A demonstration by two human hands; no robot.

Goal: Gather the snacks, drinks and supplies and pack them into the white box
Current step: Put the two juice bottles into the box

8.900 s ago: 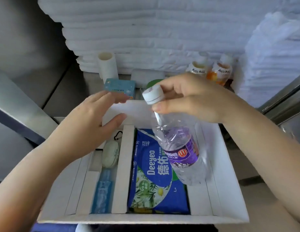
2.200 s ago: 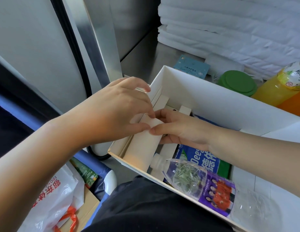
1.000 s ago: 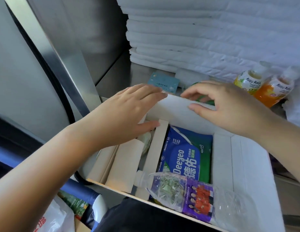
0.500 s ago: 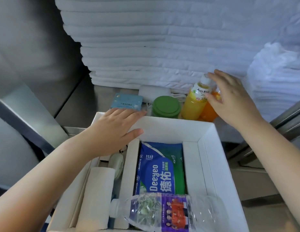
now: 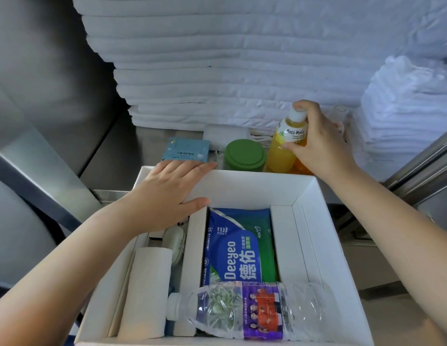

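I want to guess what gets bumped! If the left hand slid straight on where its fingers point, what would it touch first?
Probably the green-lidded jar, just beyond the white box wall that the left hand rests on. Depth is hard to judge, so it might pass above it.

This looks like a linen store or housekeeping service room. A tall stack of folded white quilted bedding [image 5: 217,58] rises just beyond the fingers [image 5: 304,108], with heaped white cloths [image 5: 404,108] to their right. A brushed stainless-steel bench [image 5: 132,151] and steel wall panels [image 5: 43,71] lie to their left.

in box [image 5: 255,186]: wipes pack [image 5: 240,245] centre | roll [image 5: 147,290] left | bottle [image 5: 247,310] front | jar [image 5: 245,154] behind box
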